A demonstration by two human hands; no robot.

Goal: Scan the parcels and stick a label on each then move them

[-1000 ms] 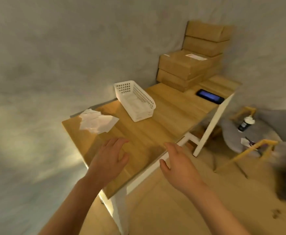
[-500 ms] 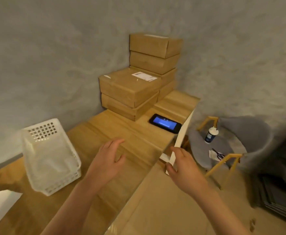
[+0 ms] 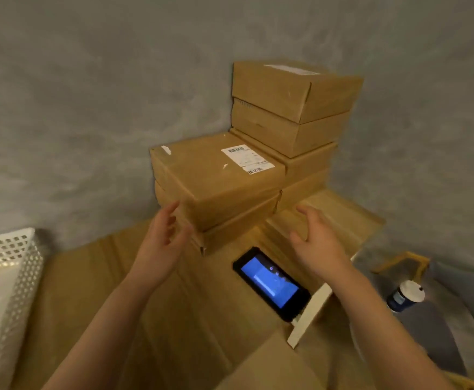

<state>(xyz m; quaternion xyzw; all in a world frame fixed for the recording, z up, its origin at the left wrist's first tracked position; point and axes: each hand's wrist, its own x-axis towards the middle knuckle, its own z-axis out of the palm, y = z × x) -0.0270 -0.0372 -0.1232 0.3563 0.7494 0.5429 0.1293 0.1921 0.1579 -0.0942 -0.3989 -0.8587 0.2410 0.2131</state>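
Note:
Brown cardboard parcels are stacked in the far corner of the wooden table (image 3: 89, 277). The front stack's top parcel (image 3: 210, 175) carries a white barcode label (image 3: 247, 159); another parcel (image 3: 238, 223) lies under it. A taller stack (image 3: 295, 108) rises behind. My left hand (image 3: 161, 243) is open, its fingers just short of the front parcel's left corner. My right hand (image 3: 317, 243) is open to the right of the stack, palm facing inward, touching nothing. A black handheld scanner (image 3: 271, 282) with a lit blue screen lies on the table between my hands.
A white perforated basket (image 3: 8, 277) stands at the left edge. Beyond the table's right edge is a grey chair with wooden arms (image 3: 402, 263), and a dark cup with a white lid (image 3: 406, 295) rests on its seat. A grey wall backs the table.
The view has swung right and closer to the parcel stacks. Both hands have risen from the table edge and reached forward to either side of the front stack.

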